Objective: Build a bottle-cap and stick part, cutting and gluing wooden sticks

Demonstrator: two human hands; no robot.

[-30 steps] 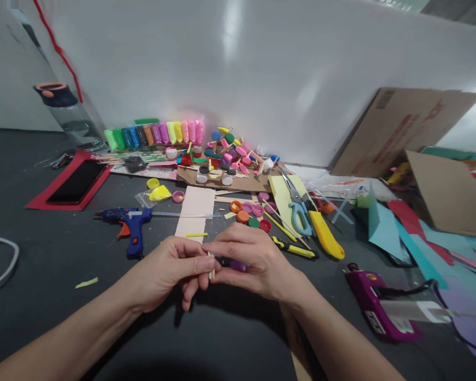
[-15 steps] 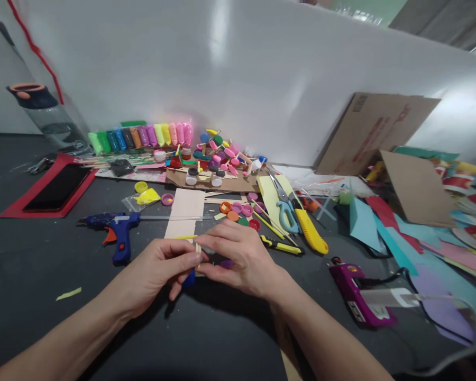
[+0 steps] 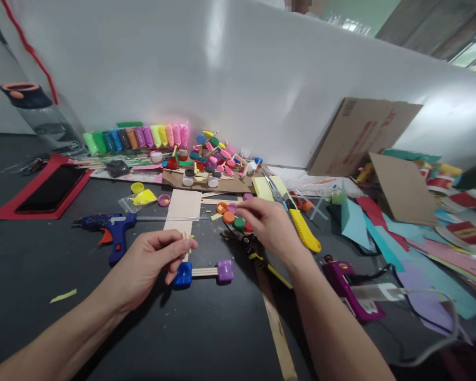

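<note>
My left hand is closed, pinching short wooden sticks upright between thumb and fingers. A small yellow bit shows behind its fingertips. Below them on the table lies a piece made of a blue block and a purple block, joined by pale sticks. My right hand is apart from the left, its fingers stretched out over the coloured bottle caps, by an orange cap and a green cap. I see nothing held in it. Black-and-yellow pliers lie under my right forearm.
A blue glue gun lies left, with a pale wooden strip behind. Scissors and a yellow-handled cutter sit right. Farther right are a purple power strip and coloured paper. A phone is far left.
My right hand has left the sticks and moved up and right to the caps. The blue-and-purple piece and the pliers are now uncovered. My left hand still holds the sticks.
</note>
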